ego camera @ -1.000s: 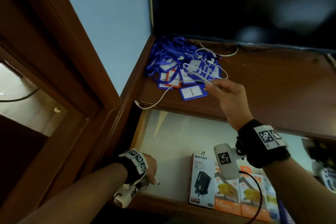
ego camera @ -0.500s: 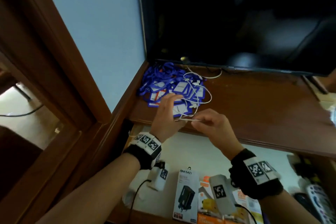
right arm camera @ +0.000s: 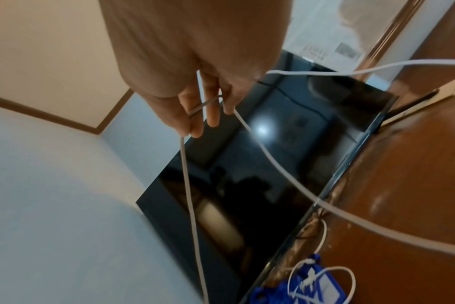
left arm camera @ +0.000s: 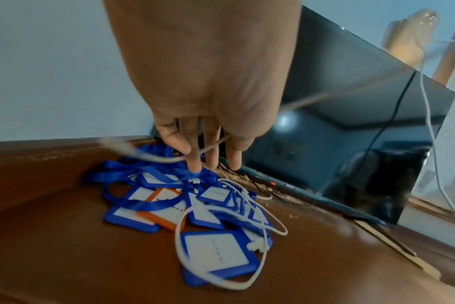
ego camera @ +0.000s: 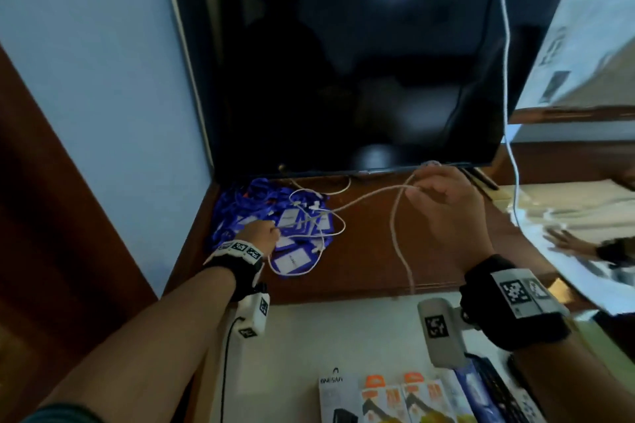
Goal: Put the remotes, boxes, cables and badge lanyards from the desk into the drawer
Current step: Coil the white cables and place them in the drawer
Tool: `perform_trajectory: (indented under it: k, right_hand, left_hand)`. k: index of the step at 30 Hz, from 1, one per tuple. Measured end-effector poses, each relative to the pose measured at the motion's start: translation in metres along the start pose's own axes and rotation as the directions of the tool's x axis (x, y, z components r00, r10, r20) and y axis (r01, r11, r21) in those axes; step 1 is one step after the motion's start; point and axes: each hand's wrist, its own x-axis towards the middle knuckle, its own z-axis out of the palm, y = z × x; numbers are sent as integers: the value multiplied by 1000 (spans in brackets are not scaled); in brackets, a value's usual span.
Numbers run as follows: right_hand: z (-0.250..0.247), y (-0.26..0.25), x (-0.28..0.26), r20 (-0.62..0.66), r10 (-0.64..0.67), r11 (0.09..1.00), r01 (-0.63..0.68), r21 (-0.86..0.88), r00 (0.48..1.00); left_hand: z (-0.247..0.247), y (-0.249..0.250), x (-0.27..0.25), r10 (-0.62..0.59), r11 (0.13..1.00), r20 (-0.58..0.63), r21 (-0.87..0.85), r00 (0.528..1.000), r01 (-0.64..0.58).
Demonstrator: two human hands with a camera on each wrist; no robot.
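Observation:
A heap of blue badge lanyards lies in the desk's back left corner, with white cables looped over it. My left hand sits on the heap and holds one white cable between its fingers. That cable runs right to my raised right hand, which pinches it. A loop hangs from there toward the open drawer. Several boxes lie at the drawer's front.
A dark TV screen stands at the back of the wooden desk. Another white cable hangs down at the right of the screen. A dark flat item lies in the drawer beside the boxes. A blue wall borders the left.
My left hand has come up from the drawer front onto the lanyard heap and taken the cable. My right hand has drawn the cable up and to the right. The head view has tilted up.

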Motion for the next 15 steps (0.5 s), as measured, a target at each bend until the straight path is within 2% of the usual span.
perform_trajectory:
  k: [5, 7, 9, 10, 12, 15]
  right_hand:
    - [-41, 26, 19, -208, 102, 993, -111, -34, 973]
    - [-53, 40, 21, -223, 142, 985, -160, -63, 964]
    - [-57, 53, 20, -206, 200, 977, -211, -32, 958]
    - [-55, 58, 19, -188, 234, 971, -238, 5, 954]
    - [-50, 70, 18, -134, 310, 951, -308, 36, 941]
    - [-39, 90, 15, -9, 369, 929, -369, -4, 929]
  left_hand:
    - [-27, 3, 9, -123, 990, -57, 68, 991, 127]
    - [-39, 7, 8, -166, 982, -44, 89, 985, 169]
    - [-51, 17, 10, -146, 987, -65, 63, 987, 150]
    - [-56, 24, 9, -117, 993, -82, -5, 990, 117]
    - [-62, 39, 11, -56, 969, -117, -247, 992, 25]
    - [-73, 75, 0, 13, 855, -82, -516, 997, -54]
